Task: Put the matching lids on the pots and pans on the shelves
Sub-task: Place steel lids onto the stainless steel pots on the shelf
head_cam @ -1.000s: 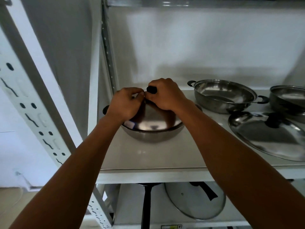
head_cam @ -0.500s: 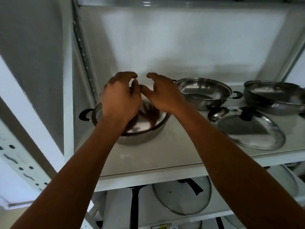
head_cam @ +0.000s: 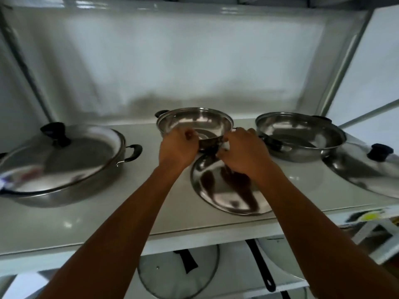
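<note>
A steel lid point(head_cam: 216, 190) lies on the white shelf point(head_cam: 108, 223) in front of an open steel pot point(head_cam: 194, 117). My left hand point(head_cam: 177, 147) and my right hand point(head_cam: 241, 152) curl over the lid's far edge, close to the pot's front wall. The lid's knob is hidden under my right hand. At the left stands a wide pot point(head_cam: 64, 190) covered by its black-knobbed lid point(head_cam: 64, 152). On the right sits another open pot point(head_cam: 302, 134), and beside it a loose steel lid with a black knob point(head_cam: 362, 175).
On the shelf below lie a glass lid point(head_cam: 179, 275) and a pan with a long black handle point(head_cam: 261, 268). A white back wall closes the shelf. A metal upright point(head_cam: 336, 83) bounds the right side.
My hands left the left pot, which now carries its lid, and moved right to the steel lid in front of the middle pot. My view has swung right.
</note>
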Demonstrator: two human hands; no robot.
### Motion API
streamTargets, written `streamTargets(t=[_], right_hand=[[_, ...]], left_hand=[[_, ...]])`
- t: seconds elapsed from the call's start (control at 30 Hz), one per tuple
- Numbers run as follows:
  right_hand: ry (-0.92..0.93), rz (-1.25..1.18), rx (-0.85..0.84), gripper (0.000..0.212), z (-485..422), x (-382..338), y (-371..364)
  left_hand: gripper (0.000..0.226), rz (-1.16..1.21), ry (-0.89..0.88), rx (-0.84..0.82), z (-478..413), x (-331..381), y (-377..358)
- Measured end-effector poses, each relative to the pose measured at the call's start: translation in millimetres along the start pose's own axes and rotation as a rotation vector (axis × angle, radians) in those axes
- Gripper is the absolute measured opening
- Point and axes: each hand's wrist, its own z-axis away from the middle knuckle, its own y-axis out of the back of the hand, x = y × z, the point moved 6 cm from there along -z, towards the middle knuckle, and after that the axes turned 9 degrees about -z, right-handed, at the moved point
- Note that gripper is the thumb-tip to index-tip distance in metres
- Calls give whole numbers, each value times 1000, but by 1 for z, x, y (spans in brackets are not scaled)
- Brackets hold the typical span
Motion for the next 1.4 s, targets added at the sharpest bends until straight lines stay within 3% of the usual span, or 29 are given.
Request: streamTargets(t=[0.1, 0.17, 0.23, 0.3, 0.37, 0.43, 0.6, 0.7, 0.77, 0.9, 1.0, 1.23, 1.4], right_hand=[[9, 10, -56, 45, 7, 23, 0], [12, -40, -100, 32, 10, 30, -1], [27, -95, -134, 19, 14, 31, 0], [26, -148, -137, 15, 18, 29, 5], [34, -176, -126, 22, 23, 26, 14], [56, -196, -88, 27, 27, 19, 31], [105, -202, -22, 23, 36, -6, 85], [77, -257, 31, 20, 33, -17, 111], [53, -288, 86, 21, 23, -19, 121], [8, -345, 132, 22, 0, -17, 119], [21, -359, 113, 26, -12, -16, 103], [53, -369, 81, 34, -31, -5, 88], [92, -373, 107, 28, -41, 5, 90]], left_hand=[[18, 77, 281, 43, -9, -23, -14], [13, 192, 422, 112, -12, -35, -14], [33, 258, 535, 169, -15, -44, -12], [42, 324, 639, 141, -18, -52, -12], [32, 436, 701, 47, -19, -56, -18], [20, 550, 722, -47, -17, -56, -23], [16, 737, 805, -178, -13, -62, -27], [21, 742, 758, -237, -13, -53, -25], [8, 790, 706, -293, -9, -43, -29], [20, 941, 769, -240, -3, -45, -37], [5, 811, 822, -161, -4, -52, -25], [2, 696, 755, -189, -9, -46, -23], [23, 652, 781, -158, -19, -61, -25]])
